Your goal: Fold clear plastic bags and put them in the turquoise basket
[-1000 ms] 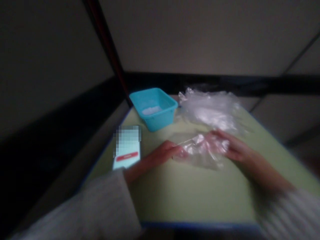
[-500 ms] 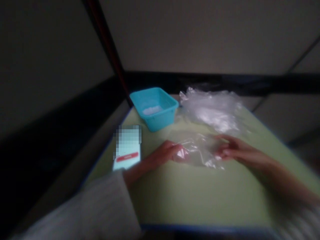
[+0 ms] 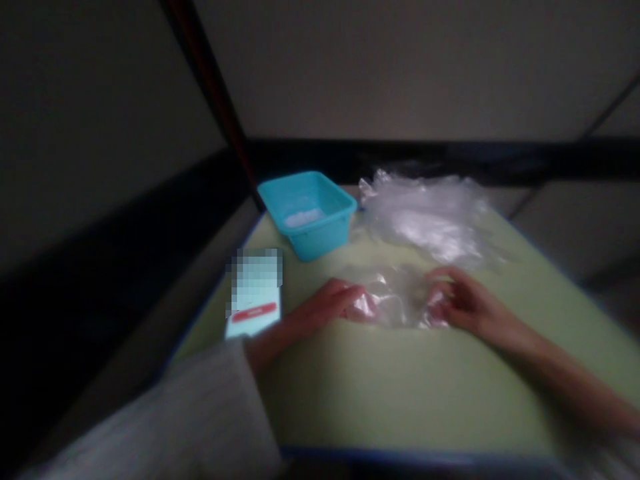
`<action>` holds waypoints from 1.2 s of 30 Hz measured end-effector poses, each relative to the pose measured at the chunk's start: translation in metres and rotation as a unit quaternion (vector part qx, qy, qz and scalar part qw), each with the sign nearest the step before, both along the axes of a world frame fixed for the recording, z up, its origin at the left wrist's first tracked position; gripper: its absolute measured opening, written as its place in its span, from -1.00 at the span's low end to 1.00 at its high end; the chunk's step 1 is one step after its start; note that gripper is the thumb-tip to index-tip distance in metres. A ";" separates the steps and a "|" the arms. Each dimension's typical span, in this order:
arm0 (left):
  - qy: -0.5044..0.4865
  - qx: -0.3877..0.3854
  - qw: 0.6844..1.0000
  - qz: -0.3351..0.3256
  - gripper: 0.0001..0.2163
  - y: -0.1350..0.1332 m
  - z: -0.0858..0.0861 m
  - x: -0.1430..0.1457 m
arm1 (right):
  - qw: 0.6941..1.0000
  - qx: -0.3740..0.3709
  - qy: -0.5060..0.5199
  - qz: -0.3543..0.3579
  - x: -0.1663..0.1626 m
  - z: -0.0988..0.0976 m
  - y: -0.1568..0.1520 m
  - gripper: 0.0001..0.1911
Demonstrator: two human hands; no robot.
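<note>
A clear plastic bag [image 3: 395, 298] lies just over the table between my two hands. My left hand [image 3: 337, 300] is closed on its left end, with the thumb on top and fingers partly showing through the film. At the bag's right end, my right hand [image 3: 460, 300] is curled, its fingers bent round the plastic, and some of them show pinkish through it. Behind the bag rests a heap of clear plastic bags [image 3: 430, 217], crumpled and shiny. The picture is dim and slightly blurred.
A turquoise plastic basket [image 3: 323, 240] with something white at its bottom stands at the back left. A phone [image 3: 255, 323] with a lit screen lies by the left edge. The pale green table [image 3: 390, 393] has a blue edge, and a wall rises behind it.
My right hand has curled in more round the bag's right end, its fingers now behind the film. My left hand stays at the left end. The bag's folds have shifted.
</note>
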State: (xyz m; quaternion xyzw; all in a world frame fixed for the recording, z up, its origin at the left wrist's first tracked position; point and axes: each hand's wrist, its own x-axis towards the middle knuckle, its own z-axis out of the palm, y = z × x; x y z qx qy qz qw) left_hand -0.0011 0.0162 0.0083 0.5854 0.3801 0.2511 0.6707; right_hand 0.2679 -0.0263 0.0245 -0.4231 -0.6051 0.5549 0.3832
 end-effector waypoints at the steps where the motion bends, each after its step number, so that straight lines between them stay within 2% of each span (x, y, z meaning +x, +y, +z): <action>1: -0.009 -0.004 1.000 0.002 -0.69 0.000 0.000 0.000 | 1.000 -0.002 -0.008 -0.009 -0.002 0.000 0.000 -0.55; 8: 0.015 0.004 0.998 0.058 -0.72 0.005 -0.002 -0.003 | 0.996 -0.009 -0.073 -0.053 -0.009 -0.002 0.002 -0.50; 14: 0.046 -0.006 0.994 0.103 -0.79 0.007 0.006 -0.008 | 0.991 -0.012 -0.097 -0.086 -0.011 -0.002 0.002 -0.42; 19: 0.127 0.029 0.979 0.157 -0.60 0.006 0.014 -0.005 | 0.986 -0.008 -0.117 -0.117 -0.012 -0.001 0.001 -0.39; 22: 0.170 0.058 0.971 0.155 -0.50 0.005 0.018 -0.003 | 0.984 -0.007 -0.121 -0.130 -0.014 -0.001 0.000 -0.42; 26: 0.172 0.052 0.974 0.135 -0.37 0.003 0.020 -0.005 | 0.982 0.004 -0.119 -0.145 -0.016 -0.004 0.000 -0.43; 30: 0.157 0.042 0.981 0.109 -0.27 0.002 0.014 -0.008 | 0.980 0.028 -0.118 -0.156 -0.016 -0.008 0.002 -0.46; 33: 0.147 0.070 0.982 0.096 -0.22 0.002 0.008 -0.009 | 0.977 0.058 -0.138 -0.151 -0.015 -0.010 0.002 -0.50; 36: 0.178 0.095 0.975 0.089 -0.12 0.002 0.006 -0.010 | 0.967 0.105 -0.180 -0.147 -0.012 -0.012 0.001 -0.56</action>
